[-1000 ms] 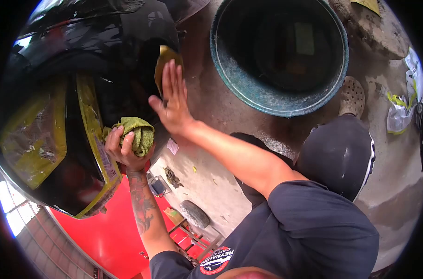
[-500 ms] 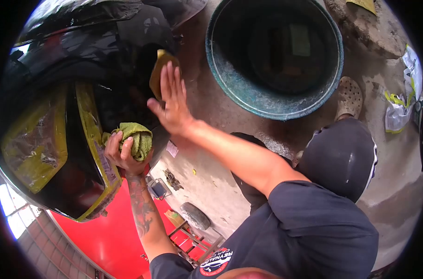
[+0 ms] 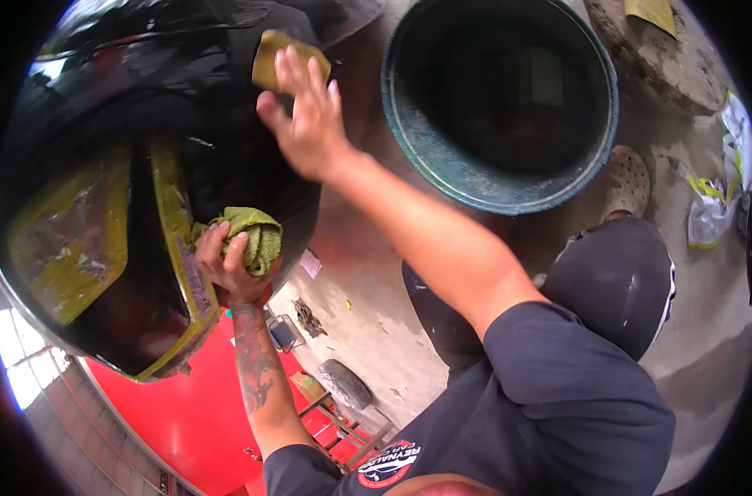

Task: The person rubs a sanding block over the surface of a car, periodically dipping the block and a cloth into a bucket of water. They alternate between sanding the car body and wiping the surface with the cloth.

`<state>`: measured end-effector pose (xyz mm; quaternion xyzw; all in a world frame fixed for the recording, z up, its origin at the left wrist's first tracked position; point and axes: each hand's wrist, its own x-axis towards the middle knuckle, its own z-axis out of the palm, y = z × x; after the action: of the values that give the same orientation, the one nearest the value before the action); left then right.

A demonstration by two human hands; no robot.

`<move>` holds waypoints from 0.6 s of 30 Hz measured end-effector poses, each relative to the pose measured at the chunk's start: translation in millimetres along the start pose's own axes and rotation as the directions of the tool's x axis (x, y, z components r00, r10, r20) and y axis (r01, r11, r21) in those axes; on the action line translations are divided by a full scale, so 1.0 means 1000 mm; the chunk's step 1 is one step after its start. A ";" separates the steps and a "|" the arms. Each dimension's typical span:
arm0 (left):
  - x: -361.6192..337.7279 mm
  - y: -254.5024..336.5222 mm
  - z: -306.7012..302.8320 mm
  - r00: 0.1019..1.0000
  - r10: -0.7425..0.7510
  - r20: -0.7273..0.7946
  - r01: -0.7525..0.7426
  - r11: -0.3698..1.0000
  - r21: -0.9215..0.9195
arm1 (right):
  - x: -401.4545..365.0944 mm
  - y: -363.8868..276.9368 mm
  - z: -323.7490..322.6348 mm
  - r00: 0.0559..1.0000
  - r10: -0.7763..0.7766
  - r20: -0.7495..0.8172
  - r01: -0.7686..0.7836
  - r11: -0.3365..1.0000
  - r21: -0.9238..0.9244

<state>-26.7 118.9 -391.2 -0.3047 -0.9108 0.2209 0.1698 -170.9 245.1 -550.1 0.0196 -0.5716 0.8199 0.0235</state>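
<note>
- concrete floor: grey, stained, wet-looking patches
- big round tub: stands on the floor at top, blue-green worn rim, dark inside
- clog shoe: on the floor just right of the tub
- plastic bags: crumpled, far right
- paper scrap: small, white, flat on the floor
- dark debris patch: near the scrap
- yellow sheet: top edge, on rough concrete

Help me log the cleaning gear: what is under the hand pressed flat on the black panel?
A yellow pad lies under the right hand, against the black panel. Only its upper left part shows; the hand covers the rest, hiding its full shape.
</note>
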 end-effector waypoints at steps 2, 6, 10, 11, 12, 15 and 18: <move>-0.001 0.000 -0.002 1.000 -0.003 0.029 0.003 1.000 0.012 | 0.030 -0.011 -0.008 1.000 0.003 0.015 -0.003 1.000 -0.012; -0.001 -0.001 -0.001 1.000 -0.006 0.022 0.005 1.000 0.012 | -0.029 -0.020 0.006 0.988 -0.154 -0.010 0.153 0.985 -0.085; -0.003 -0.001 -0.002 1.000 -0.012 0.026 0.012 1.000 0.005 | -0.036 -0.018 0.004 0.967 -0.253 0.016 0.253 0.958 -0.135; -0.003 -0.001 -0.003 1.000 -0.014 0.028 0.013 1.000 0.009 | -0.015 -0.013 0.002 0.976 -0.218 0.026 0.220 0.966 -0.137; -0.003 -0.001 -0.003 0.999 -0.015 0.029 0.014 1.000 0.009 | 0.008 -0.015 -0.002 0.985 -0.164 0.052 0.169 0.979 -0.116; -0.002 0.002 -0.005 0.999 -0.020 0.036 0.020 1.000 0.012 | 0.025 -0.020 -0.006 0.992 -0.105 0.066 0.111 0.988 -0.103; -0.003 0.000 -0.003 0.999 -0.018 0.035 0.017 0.999 0.029 | -0.030 -0.019 0.008 0.986 -0.163 0.023 0.164 0.978 -0.126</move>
<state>-23.3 118.3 -389.5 -0.2904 -0.9130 0.2376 0.1600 -140.2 243.9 -531.2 0.0700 -0.6192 0.7771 0.0884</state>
